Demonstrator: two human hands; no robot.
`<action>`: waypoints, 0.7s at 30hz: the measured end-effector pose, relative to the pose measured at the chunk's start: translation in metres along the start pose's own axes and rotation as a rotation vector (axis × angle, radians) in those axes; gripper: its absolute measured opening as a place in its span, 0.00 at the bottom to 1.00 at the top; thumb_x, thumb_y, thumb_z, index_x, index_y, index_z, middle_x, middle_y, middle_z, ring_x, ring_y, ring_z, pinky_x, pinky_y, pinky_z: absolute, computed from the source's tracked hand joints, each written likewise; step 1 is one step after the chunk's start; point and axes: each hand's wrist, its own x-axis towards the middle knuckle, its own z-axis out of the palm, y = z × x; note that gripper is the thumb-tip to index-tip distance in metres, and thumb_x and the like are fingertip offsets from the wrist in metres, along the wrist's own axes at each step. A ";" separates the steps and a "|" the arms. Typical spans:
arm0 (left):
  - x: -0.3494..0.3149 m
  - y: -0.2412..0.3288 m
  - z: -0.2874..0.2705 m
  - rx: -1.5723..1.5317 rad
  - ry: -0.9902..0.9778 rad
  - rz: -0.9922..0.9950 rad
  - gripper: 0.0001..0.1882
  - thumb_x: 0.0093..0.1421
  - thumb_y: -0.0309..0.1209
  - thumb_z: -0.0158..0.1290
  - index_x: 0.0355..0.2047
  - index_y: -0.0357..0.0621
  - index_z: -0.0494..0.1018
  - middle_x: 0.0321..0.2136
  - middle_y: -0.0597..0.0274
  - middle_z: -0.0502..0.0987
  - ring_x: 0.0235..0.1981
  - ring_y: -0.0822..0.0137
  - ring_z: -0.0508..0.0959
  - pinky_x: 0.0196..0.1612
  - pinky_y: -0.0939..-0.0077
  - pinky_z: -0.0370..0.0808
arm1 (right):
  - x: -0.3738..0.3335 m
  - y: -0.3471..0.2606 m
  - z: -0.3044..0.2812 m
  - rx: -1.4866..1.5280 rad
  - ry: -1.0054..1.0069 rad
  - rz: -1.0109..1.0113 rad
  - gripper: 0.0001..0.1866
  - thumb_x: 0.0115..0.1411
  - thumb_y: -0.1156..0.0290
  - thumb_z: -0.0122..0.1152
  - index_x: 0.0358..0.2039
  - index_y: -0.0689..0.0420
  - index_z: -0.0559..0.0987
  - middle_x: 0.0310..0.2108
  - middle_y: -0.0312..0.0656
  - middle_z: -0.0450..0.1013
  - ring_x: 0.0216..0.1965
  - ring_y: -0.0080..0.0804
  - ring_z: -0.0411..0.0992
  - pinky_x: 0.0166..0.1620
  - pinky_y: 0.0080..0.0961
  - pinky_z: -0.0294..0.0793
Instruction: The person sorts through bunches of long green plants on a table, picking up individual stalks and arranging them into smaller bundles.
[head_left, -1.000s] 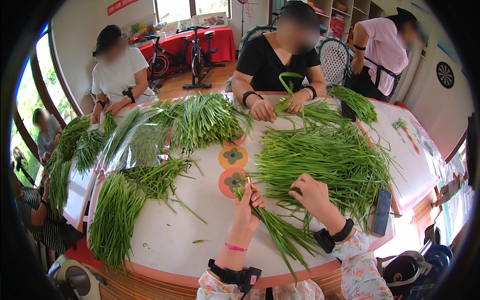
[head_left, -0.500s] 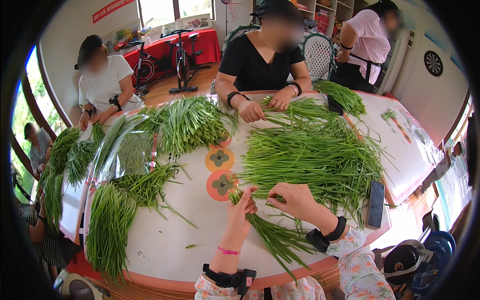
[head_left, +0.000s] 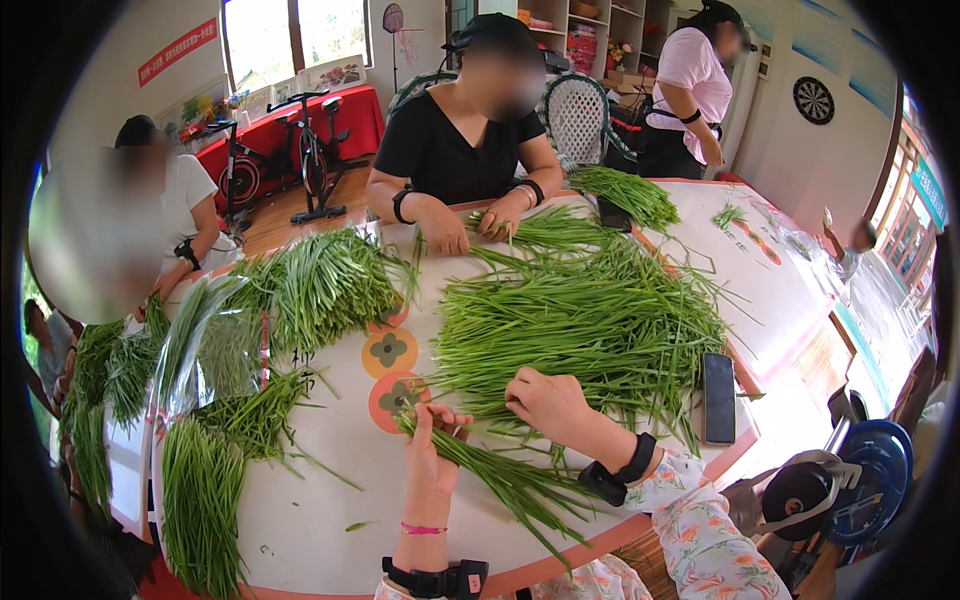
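Pale bench [head_left: 320, 520] with an orange-red rim fills the foreground of a bright room with a wooden floor. Nearest, the left grip, the person's left hand [head_left: 432, 452], is closed round a slim bundle of green stalks [head_left: 515, 482]. Short ends show just above the fingers; the long, narrow ends trail below and to the right of the grip, over the bench. Right hand [head_left: 552, 403], just beside and above the bundle, has curled fingers with thumb and forefinger close together; whether they pinch a stalk cannot be told.

Handling assessment: the bundle is judged light, firmer at the gathered ends and limp toward the tips. Smooth leaves may slide over one another, and are likely to crease or bruise under hard pressure. Best hold is judged to be near the gathered ends, where the left grip is, with moderate, even pressure; single stalks suit a fingertip pinch.

Just beyond the right hand lies a broad loose heap of stalks [head_left: 585, 325]; right of it, a dark phone [head_left: 718, 398]. Well left of the left grip is a long pile [head_left: 205, 510], with a clear plastic sheet [head_left: 222, 335] beyond. Across the bench a co-worker in black [head_left: 455, 150] handles more stalks; farthest back stand exercise bikes [head_left: 312, 160].
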 end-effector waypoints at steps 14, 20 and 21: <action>-0.005 0.000 0.000 0.281 -0.002 0.010 0.11 0.58 0.30 0.53 0.38 0.36 0.71 0.17 0.75 0.60 0.17 0.80 0.57 0.24 0.81 0.60 | 0.001 -0.020 -0.012 0.327 0.181 -0.232 0.08 0.53 0.65 0.60 0.32 0.53 0.75 0.26 0.35 0.74 0.22 0.32 0.73 0.23 0.25 0.70; -0.005 -0.001 0.005 0.255 0.016 0.002 0.13 0.60 0.35 0.51 0.37 0.35 0.71 0.14 0.76 0.56 0.17 0.80 0.56 0.24 0.81 0.60 | -0.003 -0.018 -0.012 0.332 0.154 -0.228 0.09 0.54 0.63 0.59 0.33 0.53 0.76 0.26 0.35 0.74 0.22 0.33 0.73 0.23 0.26 0.70; -0.005 -0.001 0.006 0.248 0.011 0.000 0.14 0.61 0.36 0.51 0.37 0.35 0.71 0.14 0.76 0.55 0.17 0.80 0.56 0.24 0.81 0.60 | -0.003 -0.017 -0.012 0.327 0.163 -0.244 0.09 0.54 0.63 0.58 0.33 0.52 0.76 0.25 0.35 0.73 0.22 0.34 0.73 0.23 0.27 0.69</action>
